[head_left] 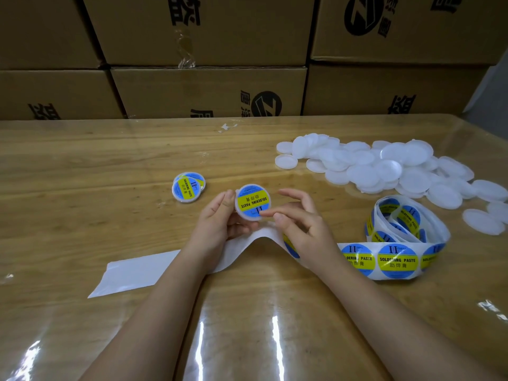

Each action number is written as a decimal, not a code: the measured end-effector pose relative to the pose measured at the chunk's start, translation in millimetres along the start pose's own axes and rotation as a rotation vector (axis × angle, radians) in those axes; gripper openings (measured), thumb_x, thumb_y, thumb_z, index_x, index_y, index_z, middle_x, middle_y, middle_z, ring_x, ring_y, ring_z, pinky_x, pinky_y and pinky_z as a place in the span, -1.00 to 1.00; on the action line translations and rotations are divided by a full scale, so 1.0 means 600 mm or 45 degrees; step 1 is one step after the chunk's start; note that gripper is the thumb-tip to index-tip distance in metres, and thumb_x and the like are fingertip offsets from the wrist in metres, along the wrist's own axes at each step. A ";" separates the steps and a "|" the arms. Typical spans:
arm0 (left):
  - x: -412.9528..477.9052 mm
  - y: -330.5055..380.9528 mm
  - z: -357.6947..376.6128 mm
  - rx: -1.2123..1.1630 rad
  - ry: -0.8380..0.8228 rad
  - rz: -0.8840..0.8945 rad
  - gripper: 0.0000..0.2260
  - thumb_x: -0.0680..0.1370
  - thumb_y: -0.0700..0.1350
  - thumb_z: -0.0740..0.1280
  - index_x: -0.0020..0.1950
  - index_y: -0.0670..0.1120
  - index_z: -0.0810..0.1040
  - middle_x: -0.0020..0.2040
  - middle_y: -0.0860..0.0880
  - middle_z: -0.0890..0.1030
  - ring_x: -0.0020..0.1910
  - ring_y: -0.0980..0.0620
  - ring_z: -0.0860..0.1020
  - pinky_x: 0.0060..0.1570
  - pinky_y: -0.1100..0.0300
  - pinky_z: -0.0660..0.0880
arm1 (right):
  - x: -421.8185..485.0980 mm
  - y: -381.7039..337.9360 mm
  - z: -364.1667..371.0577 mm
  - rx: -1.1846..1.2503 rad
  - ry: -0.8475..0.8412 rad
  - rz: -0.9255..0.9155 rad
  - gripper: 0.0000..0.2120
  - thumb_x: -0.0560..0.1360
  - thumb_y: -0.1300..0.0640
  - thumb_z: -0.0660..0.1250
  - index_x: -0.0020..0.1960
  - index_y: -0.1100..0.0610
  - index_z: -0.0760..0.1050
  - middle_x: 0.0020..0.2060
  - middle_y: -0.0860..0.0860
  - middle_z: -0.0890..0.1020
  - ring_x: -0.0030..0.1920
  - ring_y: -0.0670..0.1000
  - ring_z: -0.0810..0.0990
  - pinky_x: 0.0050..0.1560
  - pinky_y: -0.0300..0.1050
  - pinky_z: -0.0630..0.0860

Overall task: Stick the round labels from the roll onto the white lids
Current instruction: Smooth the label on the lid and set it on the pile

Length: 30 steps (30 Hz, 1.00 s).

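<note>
My left hand (220, 220) holds a white lid (253, 202) tilted up, with a blue and yellow round label stuck on its face. My right hand (298, 221) is beside it, its fingers spread, one fingertip touching the lid's lower edge. The label roll (406, 221) lies loosely coiled at the right, its strip of round labels (395, 261) running left under my right wrist. The bare white backing strip (137, 270) trails off to the left. A pile of plain white lids (384, 169) lies at the right rear. Labelled lids (189, 187) are stacked left of my hands.
The wooden table (82, 174) has a glossy clear cover. Stacked cardboard boxes (209, 89) form a wall along the table's far edge. A scrap of clear tape (228, 126) lies near the far edge.
</note>
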<state>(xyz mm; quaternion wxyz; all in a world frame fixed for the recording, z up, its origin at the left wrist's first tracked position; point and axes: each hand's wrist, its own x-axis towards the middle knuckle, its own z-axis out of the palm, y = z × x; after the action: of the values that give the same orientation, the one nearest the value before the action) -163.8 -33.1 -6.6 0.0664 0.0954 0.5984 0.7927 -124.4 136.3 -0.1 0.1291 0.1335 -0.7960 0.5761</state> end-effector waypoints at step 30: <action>-0.007 0.001 0.010 0.198 -0.124 0.031 -0.73 0.40 -0.10 0.38 0.09 -0.10 0.56 -0.23 -0.06 0.68 -0.29 0.11 0.60 -0.26 0.31 0.51 | 0.005 0.010 0.003 0.090 -0.016 0.138 -0.65 0.50 0.23 0.36 0.23 -0.06 0.46 -0.18 -0.05 0.64 -0.17 -0.21 0.56 -0.10 -0.44 0.37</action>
<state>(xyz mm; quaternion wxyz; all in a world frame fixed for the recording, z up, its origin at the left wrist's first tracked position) -158.5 -28.4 -4.5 0.0781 0.1459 0.6530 0.7391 -129.6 136.1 -4.9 0.0881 0.0982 -0.7821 0.6090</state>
